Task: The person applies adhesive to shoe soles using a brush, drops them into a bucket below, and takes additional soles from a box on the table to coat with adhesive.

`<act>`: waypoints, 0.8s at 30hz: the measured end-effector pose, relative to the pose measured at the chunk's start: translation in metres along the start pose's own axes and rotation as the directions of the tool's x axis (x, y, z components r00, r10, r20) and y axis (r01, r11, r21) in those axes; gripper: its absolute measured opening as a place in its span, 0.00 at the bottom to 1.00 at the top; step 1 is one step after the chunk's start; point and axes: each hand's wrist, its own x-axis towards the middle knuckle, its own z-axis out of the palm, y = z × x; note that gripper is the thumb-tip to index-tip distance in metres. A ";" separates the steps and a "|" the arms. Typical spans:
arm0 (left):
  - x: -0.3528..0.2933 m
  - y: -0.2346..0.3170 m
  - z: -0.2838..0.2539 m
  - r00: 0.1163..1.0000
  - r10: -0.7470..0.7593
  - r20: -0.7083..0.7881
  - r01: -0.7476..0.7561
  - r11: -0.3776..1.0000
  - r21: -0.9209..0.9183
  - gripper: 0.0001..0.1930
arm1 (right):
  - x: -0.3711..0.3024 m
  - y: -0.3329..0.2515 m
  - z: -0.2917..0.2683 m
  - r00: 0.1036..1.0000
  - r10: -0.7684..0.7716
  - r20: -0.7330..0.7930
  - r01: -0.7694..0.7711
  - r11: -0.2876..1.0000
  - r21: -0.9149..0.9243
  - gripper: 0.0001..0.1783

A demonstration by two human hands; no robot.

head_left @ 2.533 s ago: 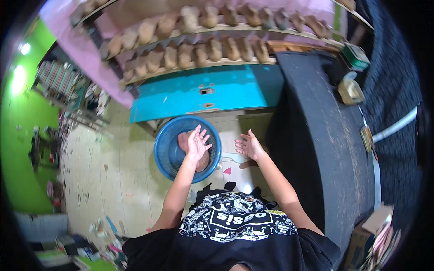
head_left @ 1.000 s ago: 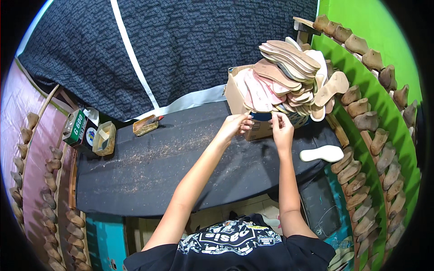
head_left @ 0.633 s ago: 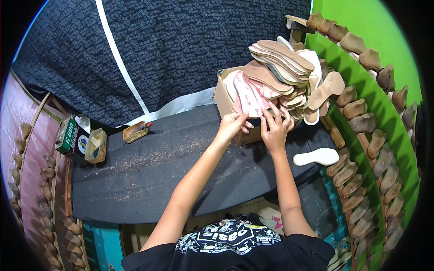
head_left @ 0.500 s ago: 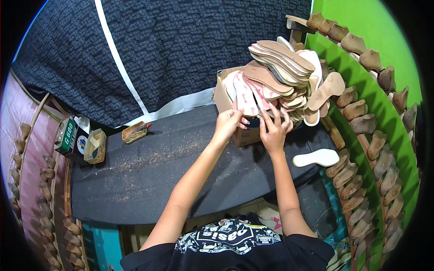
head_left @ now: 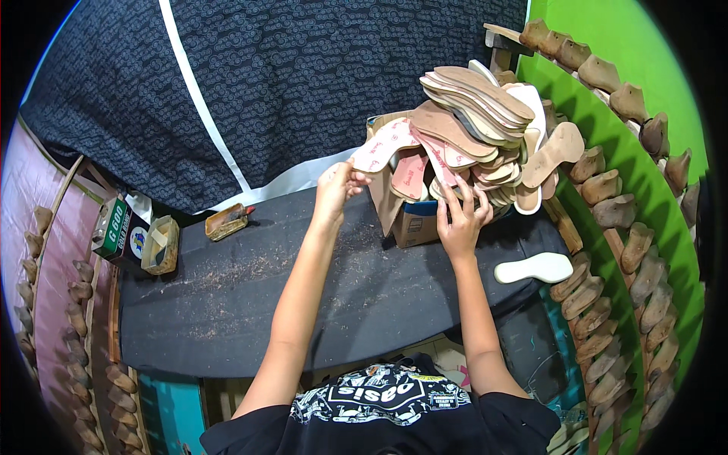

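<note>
My left hand (head_left: 340,188) pinches the near end of a white shoe insole with red print (head_left: 388,144), tilted out over the left side of a cardboard box (head_left: 416,229). Its far end still lies against the heap. My right hand (head_left: 463,218) rests with fingers spread at the front of the box, touching insoles there. A pink insole (head_left: 410,174) stands between the two hands inside the box. Above them rises a stack of brown and cream insoles (head_left: 476,102), heaped past the rim. One brown insole (head_left: 554,155) sticks out at the right.
A lone white insole (head_left: 534,268) lies on the dark cloth-covered table (head_left: 250,303). At the left are a green and black box (head_left: 120,233), a small tub (head_left: 160,246) and a tan holder (head_left: 227,223). Racks of wooden shoe lasts (head_left: 601,187) curve along both sides.
My left hand has moved left and up, swinging the white printed insole outward and uncovering the pink one. My right hand has stayed nearly in place.
</note>
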 end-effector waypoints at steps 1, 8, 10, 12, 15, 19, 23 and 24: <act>0.005 0.003 -0.001 1.000 -0.001 0.002 0.001 1.000 0.001 0.12 | 0.000 0.000 0.000 1.000 0.000 -0.002 0.000 1.000 0.002 0.17; 0.028 0.031 -0.009 0.989 0.095 -0.113 -0.103 0.992 -0.069 0.11 | 0.001 -0.002 -0.001 1.000 0.005 0.019 -0.006 0.999 0.033 0.16; 0.027 0.036 -0.013 0.984 0.120 -0.130 -0.130 0.989 -0.067 0.11 | 0.000 -0.001 -0.001 1.000 0.000 0.017 -0.001 1.000 0.029 0.16; 0.024 0.041 -0.016 0.978 0.145 -0.151 -0.156 0.986 -0.063 0.10 | 0.000 0.000 -0.001 1.000 -0.007 0.016 0.007 1.000 0.028 0.16; 0.015 0.046 -0.019 0.972 0.196 -0.130 -0.200 0.980 -0.020 0.11 | 0.000 0.001 0.000 1.000 -0.016 0.000 0.016 0.999 0.027 0.15; -0.007 0.046 -0.020 0.959 0.260 -0.115 -0.261 0.965 0.005 0.11 | -0.001 0.000 -0.001 1.000 -0.013 0.000 0.013 1.000 0.016 0.15; -0.027 0.038 -0.024 0.941 0.313 -0.127 -0.317 0.948 -0.014 0.12 | 0.001 -0.006 -0.002 1.000 -0.003 0.010 0.003 0.999 0.042 0.16; -0.032 0.035 -0.023 0.942 0.311 -0.124 -0.317 0.948 -0.029 0.11 | 0.000 -0.007 -0.003 1.000 0.001 0.008 -0.001 0.999 0.044 0.16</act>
